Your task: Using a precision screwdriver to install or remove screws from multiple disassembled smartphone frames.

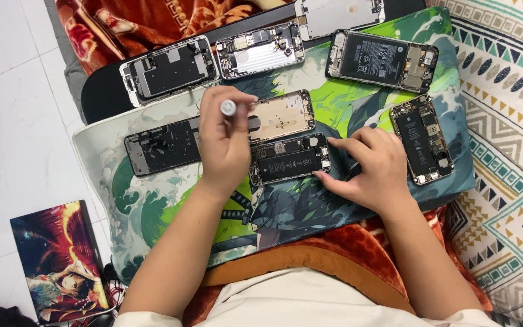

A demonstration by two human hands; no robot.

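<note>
A large green illustrated work mat (pixel 152 200) spreads across the person's lap and serves as the landmark here; it lies over a red-orange patterned blanket (pixel 152 21), with a white tiled floor (pixel 13 121) off its left edge and a cream cushion with teal and yellow geometric patterning (pixel 503 121) off its right edge. On the floor by the mat's lower left corner lies a picture board with a fiery red and blue illustration (pixel 59 260). Along the mat's upper edge sit several opened phones: a white-framed shell (pixel 167 69) at the upper left, a silver-plated chassis (pixel 260 50) beside it, and a larger black phone with its battery exposed (pixel 382 59) at the upper right. Near the mat's right edge stands a small phone with a black battery (pixel 422 139), and at its left middle lies a dark screen assembly (pixel 161 145). At the mat's centre rest a gold-toned rear housing (pixel 282 115) and, just below and touching it, an open phone with a dark battery (pixel 289 158). The right hand (pixel 370 166) lies on the mat with fingers loosely spread, its fingertips touching that phone's right end. The left hand (pixel 225 139) is curled, pinching a thin screwdriver with a round white cap (pixel 229 108) upright over the phone's left end.
</note>
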